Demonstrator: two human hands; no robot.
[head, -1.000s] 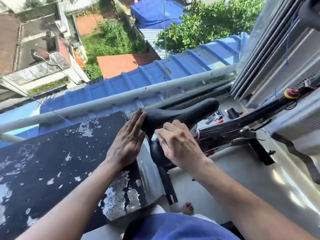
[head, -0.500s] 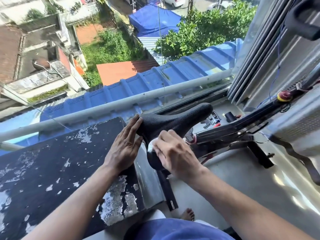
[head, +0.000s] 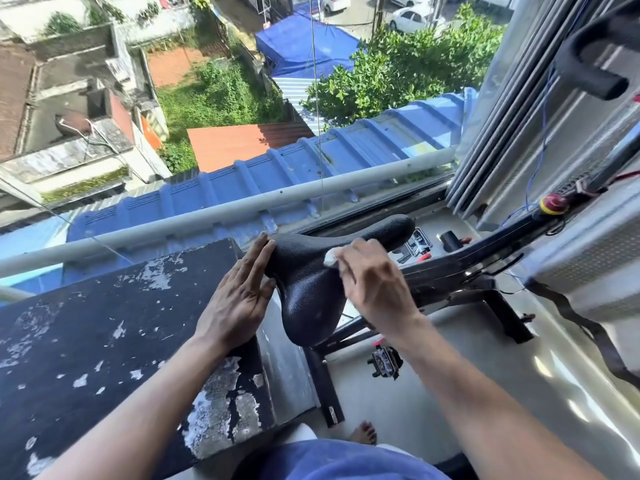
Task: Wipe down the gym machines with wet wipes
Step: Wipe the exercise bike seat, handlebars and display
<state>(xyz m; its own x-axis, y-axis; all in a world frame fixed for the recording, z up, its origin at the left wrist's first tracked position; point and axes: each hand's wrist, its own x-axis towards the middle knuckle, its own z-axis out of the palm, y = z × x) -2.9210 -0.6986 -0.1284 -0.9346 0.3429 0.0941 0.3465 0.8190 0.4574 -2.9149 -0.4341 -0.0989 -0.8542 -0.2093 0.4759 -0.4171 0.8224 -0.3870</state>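
The black saddle (head: 311, 289) of an exercise bike fills the middle of the view, its narrow nose pointing right toward the window. My right hand (head: 374, 285) presses a white wet wipe (head: 330, 258) against the saddle's right side, fingers closed over it so only a corner shows. My left hand (head: 242, 296) lies flat with straight fingers against the saddle's left edge, holding nothing. The bike's dark frame (head: 467, 261) runs right toward a red knob (head: 553, 203).
A black ledge with peeling paint (head: 104, 334) sits at left beside the saddle. A white rail (head: 214, 216) and glass stand behind. A pedal (head: 385, 362) and a bare foot (head: 363, 433) are on the shiny floor. A grey handlebar (head: 595, 74) is at top right.
My right hand with the wipe has slid from the saddle's rear toward its middle right side. My left hand has stayed against the left edge. The view has tilted, showing more saddle top.
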